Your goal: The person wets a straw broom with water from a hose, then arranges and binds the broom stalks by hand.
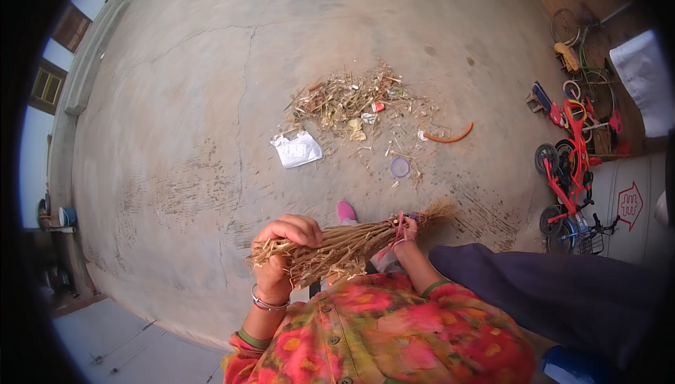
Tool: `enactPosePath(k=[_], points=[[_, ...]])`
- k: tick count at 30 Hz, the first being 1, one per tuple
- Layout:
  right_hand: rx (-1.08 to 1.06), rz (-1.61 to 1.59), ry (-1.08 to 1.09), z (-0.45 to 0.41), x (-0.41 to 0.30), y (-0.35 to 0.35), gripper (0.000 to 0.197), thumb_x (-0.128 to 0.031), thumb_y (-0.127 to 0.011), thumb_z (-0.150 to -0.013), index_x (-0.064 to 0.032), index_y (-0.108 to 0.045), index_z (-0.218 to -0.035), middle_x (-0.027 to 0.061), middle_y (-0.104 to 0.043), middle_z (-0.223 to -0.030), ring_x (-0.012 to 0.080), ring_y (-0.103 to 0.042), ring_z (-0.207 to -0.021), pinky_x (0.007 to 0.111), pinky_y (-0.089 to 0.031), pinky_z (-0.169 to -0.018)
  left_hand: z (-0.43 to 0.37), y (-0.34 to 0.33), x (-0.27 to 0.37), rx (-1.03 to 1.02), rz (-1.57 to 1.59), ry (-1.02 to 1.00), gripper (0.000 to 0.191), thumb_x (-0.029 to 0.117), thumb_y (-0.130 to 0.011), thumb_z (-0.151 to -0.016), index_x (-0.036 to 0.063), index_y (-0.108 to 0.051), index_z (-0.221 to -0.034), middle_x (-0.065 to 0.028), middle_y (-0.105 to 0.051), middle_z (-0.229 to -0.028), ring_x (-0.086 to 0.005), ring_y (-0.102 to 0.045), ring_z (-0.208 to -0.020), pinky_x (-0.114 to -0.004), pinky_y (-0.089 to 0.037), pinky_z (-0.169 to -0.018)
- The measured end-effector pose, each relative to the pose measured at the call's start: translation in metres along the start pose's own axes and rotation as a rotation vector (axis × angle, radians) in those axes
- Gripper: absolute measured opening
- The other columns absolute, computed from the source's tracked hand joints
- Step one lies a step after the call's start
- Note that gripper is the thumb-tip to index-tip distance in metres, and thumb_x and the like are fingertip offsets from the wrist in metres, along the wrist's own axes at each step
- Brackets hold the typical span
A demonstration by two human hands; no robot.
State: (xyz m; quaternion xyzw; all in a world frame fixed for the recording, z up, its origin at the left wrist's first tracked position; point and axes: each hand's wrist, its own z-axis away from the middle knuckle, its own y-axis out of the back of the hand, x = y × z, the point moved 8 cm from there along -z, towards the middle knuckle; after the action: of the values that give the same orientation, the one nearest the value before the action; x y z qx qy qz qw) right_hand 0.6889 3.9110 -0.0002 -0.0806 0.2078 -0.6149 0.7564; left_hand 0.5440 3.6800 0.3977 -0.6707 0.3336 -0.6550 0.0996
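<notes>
A twig broom (pixel 348 247) lies crosswise in front of my body, its wide cut-stalk end to the left and its finer brush end to the right. The fingers of my left hand (pixel 287 239) curl around the stalk end. My right hand (pixel 408 230) grips the narrower part, where pink cord (pixel 393 233) is wound around the stalks and hangs down loose. Beyond the broom, a heap of sweepings (pixel 350 102) made of dry stalks, leaves and scraps lies on the concrete floor (pixel 174 136).
Near the heap are a white plastic packet (pixel 297 149) with a label, a round translucent lid (pixel 399 167) and a curved orange tube (pixel 451 136). Children's bikes (pixel 572 173) and a bicycle (pixel 585 62) stand on the right. Dark cloth (pixel 538 284) hangs beside me; a concrete ledge (pixel 68 120) runs along the left.
</notes>
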Motion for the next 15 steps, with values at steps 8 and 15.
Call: enactPosePath(k=[8,15], points=[[-0.237,-0.031,-0.182,-0.001,0.006,-0.234,0.037,-0.039,-0.048,-0.069,-0.0052,-0.052,-0.085,0.0115,-0.055,-0.082,0.0344,-0.057,-0.071,0.05,-0.051,-0.066,-0.056,0.018,0.073,0.085,-0.152,-0.309,0.042,0.047,-0.056,-0.078,0.0063,-0.047,-0.074,-0.0046,-0.047,-0.072,-0.0195,-0.047,-0.069,-0.036,-0.038,-0.069],[-0.348,-0.004,-0.098,0.02,-0.007,-0.291,0.034,-0.037,-0.048,-0.072,-0.0053,-0.055,-0.082,0.0064,-0.059,-0.074,0.0223,-0.058,-0.064,0.041,-0.052,-0.063,-0.077,0.046,0.118,-0.074,-0.015,-0.456,0.036,0.045,-0.052,-0.082,0.0109,-0.045,-0.074,-0.0039,-0.047,-0.072,-0.0176,-0.049,-0.071,-0.033,-0.04,-0.072]])
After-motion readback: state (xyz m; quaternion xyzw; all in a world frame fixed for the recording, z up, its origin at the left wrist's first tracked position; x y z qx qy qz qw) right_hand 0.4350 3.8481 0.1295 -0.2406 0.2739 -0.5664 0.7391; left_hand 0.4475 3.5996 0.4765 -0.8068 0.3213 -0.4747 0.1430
